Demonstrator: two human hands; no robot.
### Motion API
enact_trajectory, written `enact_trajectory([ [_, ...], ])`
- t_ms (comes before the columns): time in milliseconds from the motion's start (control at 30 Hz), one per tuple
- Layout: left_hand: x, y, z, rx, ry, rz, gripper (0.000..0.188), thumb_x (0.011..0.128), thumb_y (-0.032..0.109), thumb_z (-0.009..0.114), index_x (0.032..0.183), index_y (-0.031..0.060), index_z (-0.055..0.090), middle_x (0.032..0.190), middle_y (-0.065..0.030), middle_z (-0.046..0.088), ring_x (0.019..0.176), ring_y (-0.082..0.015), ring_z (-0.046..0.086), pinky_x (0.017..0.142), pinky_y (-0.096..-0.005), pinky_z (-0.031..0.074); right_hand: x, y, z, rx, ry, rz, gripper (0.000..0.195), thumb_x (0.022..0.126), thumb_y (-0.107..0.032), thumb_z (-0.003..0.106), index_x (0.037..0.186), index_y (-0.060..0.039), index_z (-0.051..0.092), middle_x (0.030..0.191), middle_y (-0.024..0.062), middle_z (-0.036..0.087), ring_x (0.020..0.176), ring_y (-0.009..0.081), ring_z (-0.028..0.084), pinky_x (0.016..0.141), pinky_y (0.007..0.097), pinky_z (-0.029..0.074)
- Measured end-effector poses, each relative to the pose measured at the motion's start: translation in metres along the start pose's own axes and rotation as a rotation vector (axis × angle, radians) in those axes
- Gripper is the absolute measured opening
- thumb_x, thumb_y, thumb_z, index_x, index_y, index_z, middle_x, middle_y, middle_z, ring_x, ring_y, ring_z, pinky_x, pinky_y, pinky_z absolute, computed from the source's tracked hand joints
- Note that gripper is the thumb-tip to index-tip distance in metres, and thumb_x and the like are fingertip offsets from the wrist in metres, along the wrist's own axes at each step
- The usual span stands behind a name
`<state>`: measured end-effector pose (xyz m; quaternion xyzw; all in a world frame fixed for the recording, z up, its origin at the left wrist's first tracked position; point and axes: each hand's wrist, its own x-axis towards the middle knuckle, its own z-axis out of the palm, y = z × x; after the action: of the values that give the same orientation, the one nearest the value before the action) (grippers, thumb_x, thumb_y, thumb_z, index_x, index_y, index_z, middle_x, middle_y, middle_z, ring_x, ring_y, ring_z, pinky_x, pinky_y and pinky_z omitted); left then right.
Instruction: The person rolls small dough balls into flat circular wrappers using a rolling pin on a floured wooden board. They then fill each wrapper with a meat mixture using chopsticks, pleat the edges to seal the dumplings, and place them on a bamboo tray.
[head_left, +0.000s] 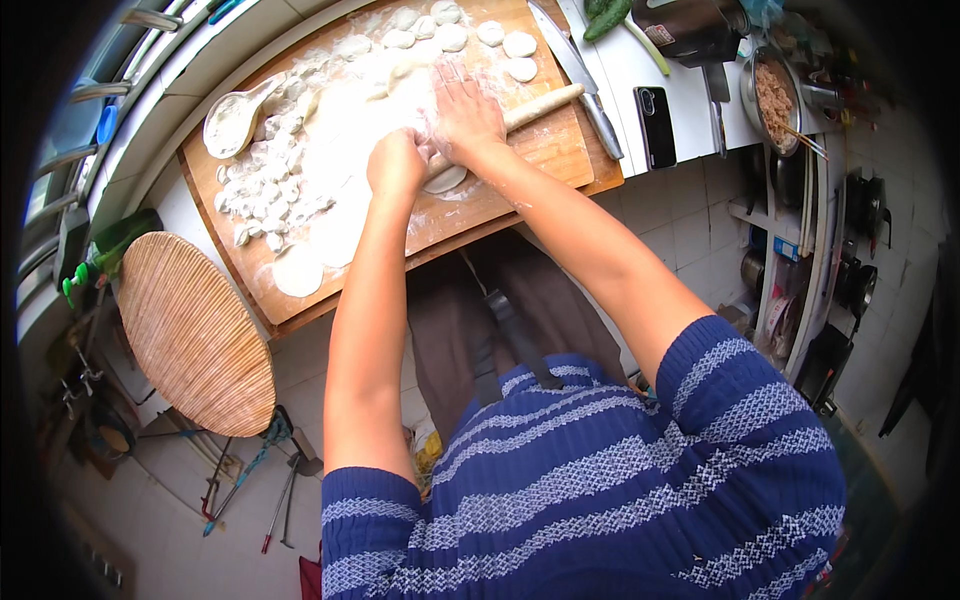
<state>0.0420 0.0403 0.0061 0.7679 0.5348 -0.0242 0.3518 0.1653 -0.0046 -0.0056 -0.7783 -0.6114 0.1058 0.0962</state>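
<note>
On a floured wooden board (540, 157), my right hand (466, 112) presses down on a wooden rolling pin (546, 107), fingers stretched beyond it. My left hand (397, 159) is curled at the pin's lower left end; its fingertips are hidden, so I cannot tell what they hold. A thin dough round (447, 181) shows partly below the pin. Several flattened dough discs (451, 37) lie along the board's far side. Small floured dough pieces (274, 199) are heaped at the left. One larger rolled wrapper (298, 271) lies at the near left. Glare washes out the board's middle.
A floury scoop (231, 126) rests at the board's left edge. Right of the board are a large knife (574, 67), a phone (655, 127), cucumbers (606, 19) and a metal bowl of minced filling (774, 94) with chopsticks. A ridged oval tray (196, 334) stands at left.
</note>
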Motion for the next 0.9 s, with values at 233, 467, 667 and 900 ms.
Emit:
enact_trajectory([
  [233,-0.007,-0.024,0.005,-0.144,0.137,-0.014,0.016,0.082,0.013,0.063,0.092,0.0007,0.064,0.078,-0.0149,0.066,0.072,-0.027,0.063,0.07,-0.0356,0.049,-0.116,0.018,-0.011,-0.004,-0.068,-0.045,0.06,0.093,-0.042,0.043,0.139,-0.0044,0.038,0.147,0.012,0.035,0.137,0.0299,0.027,0.114,0.0455,0.014],
  [467,-0.008,0.002,-0.003,-0.128,0.005,-0.021,0.019,0.079,0.01,0.066,0.096,0.0008,0.067,0.086,-0.0164,0.068,0.077,-0.0262,0.066,0.072,-0.0342,0.05,-0.02,0.007,0.009,0.009,0.15,0.009,0.064,0.091,-0.044,0.047,0.139,-0.0029,0.036,0.148,0.0128,0.032,0.136,0.0321,0.028,0.112,0.0458,0.018],
  [667,0.029,0.014,0.001,-0.081,0.065,0.169,0.014,0.08,0.011,0.063,0.092,0.005,0.069,0.086,-0.0168,0.067,0.081,-0.0308,0.065,0.075,-0.0387,0.049,-0.133,0.031,-0.024,0.189,-0.124,-0.125,0.061,0.086,-0.043,0.056,0.137,-0.0117,0.041,0.144,0.0108,0.037,0.136,0.0311,0.028,0.111,0.0512,0.019],
  [900,0.096,0.101,0.018,0.151,0.265,0.581,0.024,0.087,0.01,0.053,0.107,0.0124,0.066,0.114,-0.0119,0.06,0.106,-0.0291,0.056,0.088,-0.0396,0.047,-0.123,0.043,-0.023,0.263,-0.046,-0.279,0.048,0.074,-0.025,0.073,0.119,-0.0217,0.055,0.134,0.0035,0.046,0.129,0.0228,0.039,0.108,0.0496,0.029],
])
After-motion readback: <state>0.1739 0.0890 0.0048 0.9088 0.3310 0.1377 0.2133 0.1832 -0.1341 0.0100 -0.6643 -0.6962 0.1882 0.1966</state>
